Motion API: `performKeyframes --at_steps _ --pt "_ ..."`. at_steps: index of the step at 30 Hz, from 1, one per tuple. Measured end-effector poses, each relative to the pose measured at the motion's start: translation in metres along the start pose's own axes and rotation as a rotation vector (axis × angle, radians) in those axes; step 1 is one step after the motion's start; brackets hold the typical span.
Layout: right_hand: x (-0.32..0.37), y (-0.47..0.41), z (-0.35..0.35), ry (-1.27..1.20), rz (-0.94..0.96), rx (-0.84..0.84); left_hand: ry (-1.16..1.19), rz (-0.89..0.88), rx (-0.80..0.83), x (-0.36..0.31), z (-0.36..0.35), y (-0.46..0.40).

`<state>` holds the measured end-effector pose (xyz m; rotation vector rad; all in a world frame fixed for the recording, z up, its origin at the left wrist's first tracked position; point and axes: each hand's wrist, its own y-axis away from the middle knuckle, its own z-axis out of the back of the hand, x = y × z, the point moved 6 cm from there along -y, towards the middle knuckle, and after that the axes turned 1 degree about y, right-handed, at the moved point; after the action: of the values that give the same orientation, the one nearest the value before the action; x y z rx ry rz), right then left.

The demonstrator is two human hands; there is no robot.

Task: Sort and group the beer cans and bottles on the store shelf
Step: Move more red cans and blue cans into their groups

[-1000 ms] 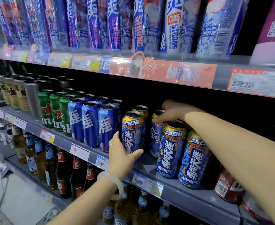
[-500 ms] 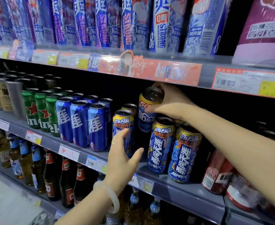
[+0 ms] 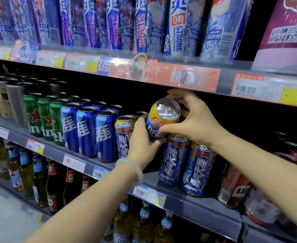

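Both hands on one blue and yellow can [image 3: 163, 120], lifted above the middle shelf [image 3: 193, 199] and tilted, silver top turned toward the camera. Right hand [image 3: 195, 121] over the upper part of the can, fingers [image 3: 176, 92] curled round behind the rim, thumb pressed on the label at the front. Left hand [image 3: 142, 142] under and beside the lower part, fingers curled round the body of the can, a pale bangle [image 3: 135, 171] on the wrist.

Directly below the right-hand fingers: two tall blue cans [image 3: 188, 163] with white characters, upright, side by side and touching at the shelf front. Just behind the left-hand fingers, partly hidden: one more can [image 3: 123, 130] of the same design. Farther to the left of both hands: a group of blue cans [image 3: 88, 132], then green cans [image 3: 44, 116] with a red star, then grey and beige cans [image 3: 5, 100]. To the right of the right forearm: red cans [image 3: 235, 188], lying tilted, blurred.

Above the fingers: the upper shelf edge with an orange strip [image 3: 163, 72] and price labels, tall blue and white cans [image 3: 179, 25] on it. Below both wrists: the lowest shelf with brown bottles [image 3: 39, 181].
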<state>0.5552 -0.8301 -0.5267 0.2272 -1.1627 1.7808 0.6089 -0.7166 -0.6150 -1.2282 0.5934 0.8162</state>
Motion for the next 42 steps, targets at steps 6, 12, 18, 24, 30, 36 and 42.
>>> performKeyframes --at_steps 6,12,18,24,30,36,42 --pt "-0.002 0.003 -0.006 0.025 0.000 -0.019 -0.076 -0.118 -0.388 0.006 0.038 0.047" --pt "0.015 0.000 -0.017 0.001 -0.017 -0.023 -0.052 0.379 -0.130 0.089 0.027 0.042" --pt "0.016 0.030 -0.014 -0.021 -0.041 0.016 0.034 0.323 -0.055 0.085 0.026 0.042" --pt "-0.005 0.076 -0.008 -0.037 -0.183 0.051 0.116 0.344 0.121 0.098 0.012 0.040" --pt "-0.007 0.070 -0.006 0.014 -0.227 0.054 0.231 0.320 0.023 0.083 0.016 0.053" --pt "-0.007 0.054 -0.017 0.016 -0.241 0.043 0.216 0.104 0.214 0.009 0.000 0.103" --pt "-0.002 0.056 -0.028 0.059 -0.238 0.280 0.226 0.223 0.116 0.029 0.001 0.108"
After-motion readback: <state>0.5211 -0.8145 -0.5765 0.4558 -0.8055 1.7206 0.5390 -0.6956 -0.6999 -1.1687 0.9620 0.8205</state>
